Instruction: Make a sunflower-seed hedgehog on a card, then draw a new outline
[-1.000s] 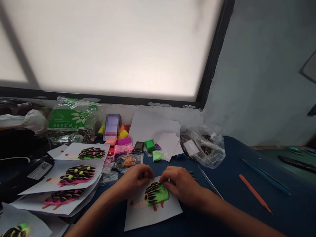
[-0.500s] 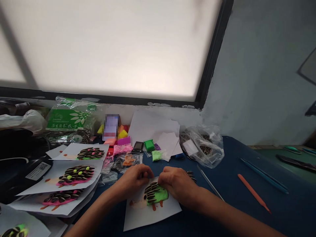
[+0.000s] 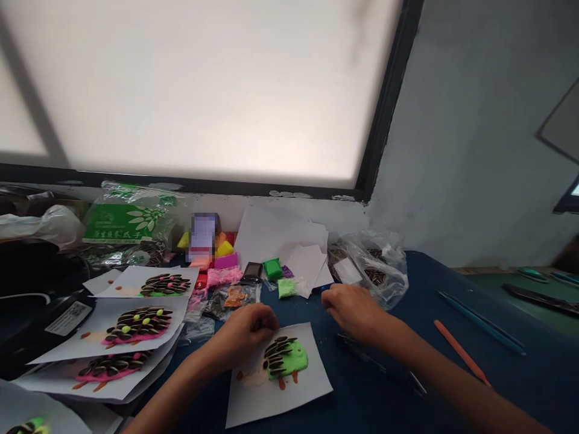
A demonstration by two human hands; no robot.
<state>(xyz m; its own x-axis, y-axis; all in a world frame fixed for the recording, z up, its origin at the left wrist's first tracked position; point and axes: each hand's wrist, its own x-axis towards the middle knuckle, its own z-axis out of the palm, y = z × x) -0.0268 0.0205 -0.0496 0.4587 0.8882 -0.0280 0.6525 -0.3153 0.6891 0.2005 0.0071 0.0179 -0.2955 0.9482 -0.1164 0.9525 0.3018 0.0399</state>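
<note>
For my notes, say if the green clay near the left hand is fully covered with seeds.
Partly: dark seeds lie over the green clay on its left; its right side is mostly bare.

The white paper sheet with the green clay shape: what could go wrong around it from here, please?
Only the left hand is at the white paper sheet, by its upper left edge, so it might turn if bumped. The striped dark seeds lie on the green clay shape; a careless touch could loosen some. The clear plastic bag of seeds lies just beyond the right hand, which might nudge it.
</note>
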